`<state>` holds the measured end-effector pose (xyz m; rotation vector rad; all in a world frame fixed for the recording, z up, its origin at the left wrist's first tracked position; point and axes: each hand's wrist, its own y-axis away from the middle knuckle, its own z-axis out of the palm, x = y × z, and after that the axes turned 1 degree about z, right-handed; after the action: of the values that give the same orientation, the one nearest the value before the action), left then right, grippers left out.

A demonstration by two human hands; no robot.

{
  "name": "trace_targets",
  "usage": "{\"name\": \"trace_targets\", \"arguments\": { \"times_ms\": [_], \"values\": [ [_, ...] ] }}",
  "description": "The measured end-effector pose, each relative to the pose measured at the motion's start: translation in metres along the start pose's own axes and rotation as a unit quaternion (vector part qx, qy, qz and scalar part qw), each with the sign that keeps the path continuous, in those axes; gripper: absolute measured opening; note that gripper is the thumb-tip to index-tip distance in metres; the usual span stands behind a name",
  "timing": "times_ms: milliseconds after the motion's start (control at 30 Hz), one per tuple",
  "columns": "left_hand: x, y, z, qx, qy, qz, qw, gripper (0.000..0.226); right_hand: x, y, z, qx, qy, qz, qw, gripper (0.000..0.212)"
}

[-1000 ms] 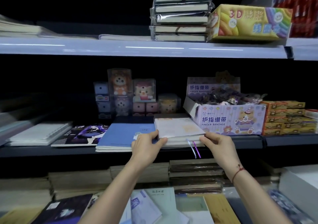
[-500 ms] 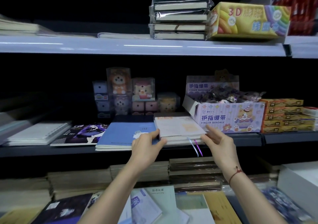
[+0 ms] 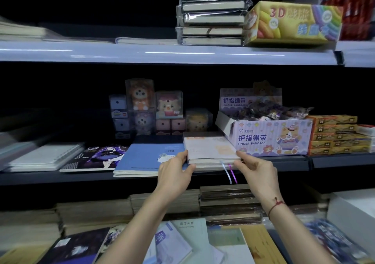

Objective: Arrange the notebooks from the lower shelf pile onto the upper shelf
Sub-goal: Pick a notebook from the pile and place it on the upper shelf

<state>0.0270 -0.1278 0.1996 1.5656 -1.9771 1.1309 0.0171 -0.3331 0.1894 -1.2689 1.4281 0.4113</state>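
A pale notebook (image 3: 209,147) with white and purple ribbon markers lies on top of a small stack on the middle shelf (image 3: 274,162), between a blue notebook (image 3: 146,158) and the finger bandage box. My left hand (image 3: 174,172) grips the stack's front left corner, thumb underneath. My right hand (image 3: 257,172) pinches its front right corner. On the lower shelf, loose notebooks (image 3: 182,241) and brown stacks (image 3: 229,205) lie in piles. The top shelf (image 3: 142,53) carries a stack of wrapped notebooks (image 3: 213,16).
The finger bandage box (image 3: 269,136) stands directly right of the held stack, with orange boxes (image 3: 334,134) beyond. Small toy boxes (image 3: 150,109) stand behind. A dark-cover notebook (image 3: 97,156) and a spiral pad (image 3: 46,156) lie left. A yellow 3D box (image 3: 294,22) sits on the top shelf.
Both hands stay on the pale notebook stack's front corners. The right hand's fingers have shifted slightly along the right corner; the stack has barely moved.
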Motion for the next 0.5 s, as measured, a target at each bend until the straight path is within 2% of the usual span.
{"name": "trace_targets", "arguments": {
  "times_ms": [200,367,433,500],
  "values": [
    [0.001,-0.001,-0.005,-0.025,0.023,-0.005,0.999,0.048,-0.003,0.002,0.0,0.005,0.001,0.002,1.0,0.031],
    [0.0,0.002,-0.007,-0.046,0.002,-0.004,0.999,0.037,-0.006,0.001,-0.003,-0.013,-0.014,0.02,1.0,0.033],
    [-0.002,0.003,-0.007,-0.063,-0.002,-0.002,0.998,0.041,-0.009,0.003,-0.003,-0.021,-0.038,0.024,0.999,0.038],
    [0.001,0.008,-0.008,-0.057,0.049,-0.007,0.997,0.05,-0.014,0.007,0.0,0.005,-0.056,0.006,0.998,0.038]
  ]
}}
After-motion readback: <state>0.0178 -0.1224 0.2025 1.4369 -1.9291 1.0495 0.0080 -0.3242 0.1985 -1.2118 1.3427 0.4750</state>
